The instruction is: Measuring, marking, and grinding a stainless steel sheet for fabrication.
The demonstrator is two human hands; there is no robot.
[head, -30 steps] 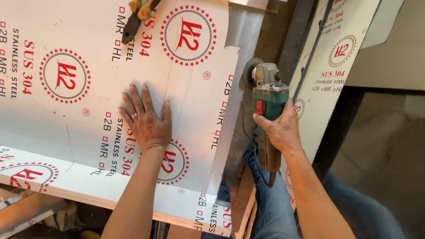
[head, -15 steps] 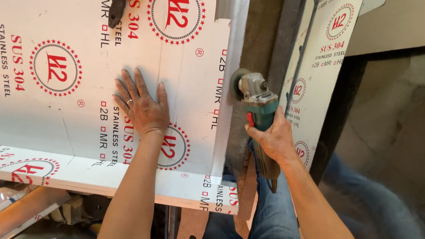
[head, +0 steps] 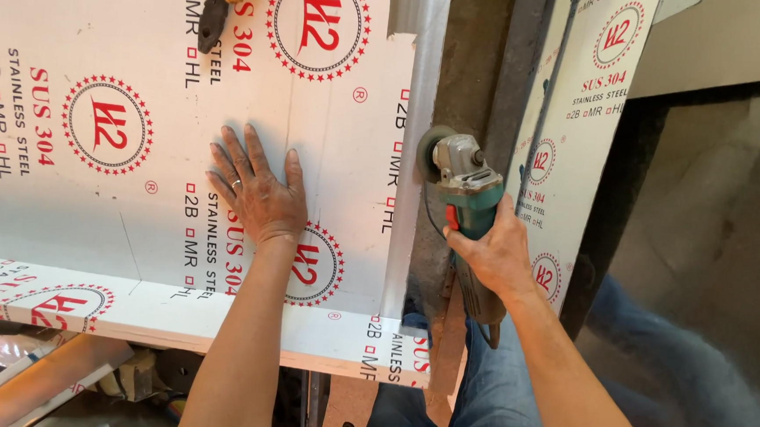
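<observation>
Left hand flat on film-covered steel sheet, released; right hand clenched on angle grinder, now nearer sheet edge, mid-frame.

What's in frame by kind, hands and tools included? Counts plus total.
Hands: 2 (left hand, right hand)
Angle grinder: 1
Film-covered steel sheets: 2 (large sheet, narrow sheet)
Pliers: 1
Total: 6
</observation>
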